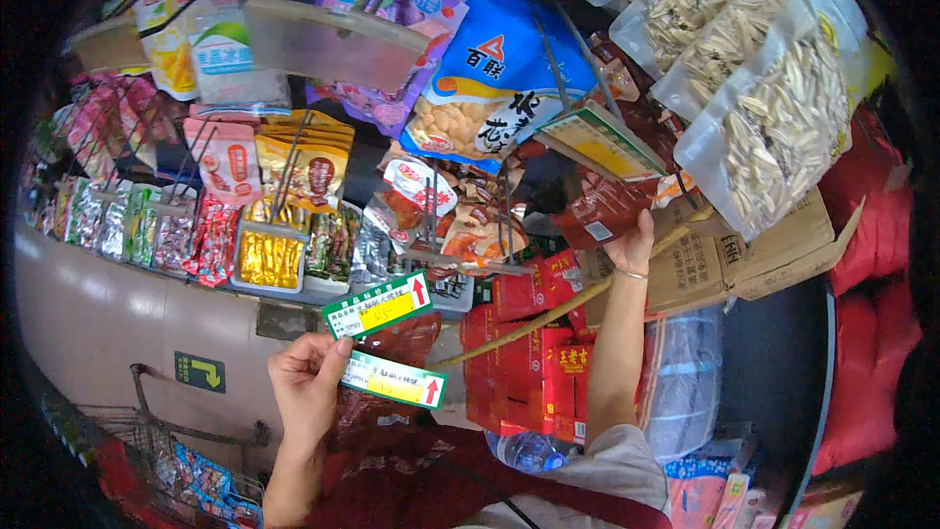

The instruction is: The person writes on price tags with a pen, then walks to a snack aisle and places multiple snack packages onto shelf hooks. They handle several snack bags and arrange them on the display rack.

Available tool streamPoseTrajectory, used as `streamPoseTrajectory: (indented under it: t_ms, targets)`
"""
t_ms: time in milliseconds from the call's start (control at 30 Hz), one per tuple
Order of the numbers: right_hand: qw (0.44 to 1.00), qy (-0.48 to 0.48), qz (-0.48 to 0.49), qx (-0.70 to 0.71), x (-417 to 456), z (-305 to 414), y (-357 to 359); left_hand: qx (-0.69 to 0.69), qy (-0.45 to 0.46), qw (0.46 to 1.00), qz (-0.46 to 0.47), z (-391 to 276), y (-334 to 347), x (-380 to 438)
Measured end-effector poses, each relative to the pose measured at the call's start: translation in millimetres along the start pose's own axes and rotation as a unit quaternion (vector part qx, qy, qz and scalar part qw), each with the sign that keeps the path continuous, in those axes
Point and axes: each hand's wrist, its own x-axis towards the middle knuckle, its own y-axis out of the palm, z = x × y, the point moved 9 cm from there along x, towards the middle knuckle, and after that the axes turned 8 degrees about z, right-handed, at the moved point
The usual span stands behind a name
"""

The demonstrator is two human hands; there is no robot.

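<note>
My left hand pinches two green-edged price tags between thumb and fingers, an upper price tag and a lower price tag. Both bear handwriting, a yellow panel and a red arrow. Behind them is dark red plastic packaging, partly covered by the tags. Up at the rack, my right hand grips the lower edge of a dark red snack packet with a white barcode patch. Its fingers are mostly hidden behind the packet. Just above that packet, a price tag holder sits at the hook ends.
A thin wooden pole slants behind my right forearm. Red cartons and an opened cardboard box stand below the rack. Blue peanut bags and clear sunflower-seed bags hang above. A shopping cart stands at lower left.
</note>
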Motion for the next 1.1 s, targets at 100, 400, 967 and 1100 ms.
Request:
streamPoseTrajectory:
  t_ms: [100, 400, 967, 1100]
  targets:
    - [0.999, -0.017, -0.029, -0.014, -9.6, 1.4, -27.5, 0.009, -0.018, 0.999, 0.027, 2.2, 5.2, 15.8]
    - [0.998, -0.025, -0.055, -0.026, -21.9, -0.1, -51.1, 0.02, -0.063, 0.996, 0.056, 9.0, 16.6, 43.0]
    - [0.988, -0.025, -0.078, -0.132, -31.6, 0.7, -18.0, 0.011, -0.01, 0.993, 0.121, -8.8, 48.4, 40.1]
    - [0.863, -0.044, -0.287, -0.414, -74.1, 23.6, 12.2, 0.005, 0.005, 0.992, 0.128, -15.0, 58.1, 27.2]
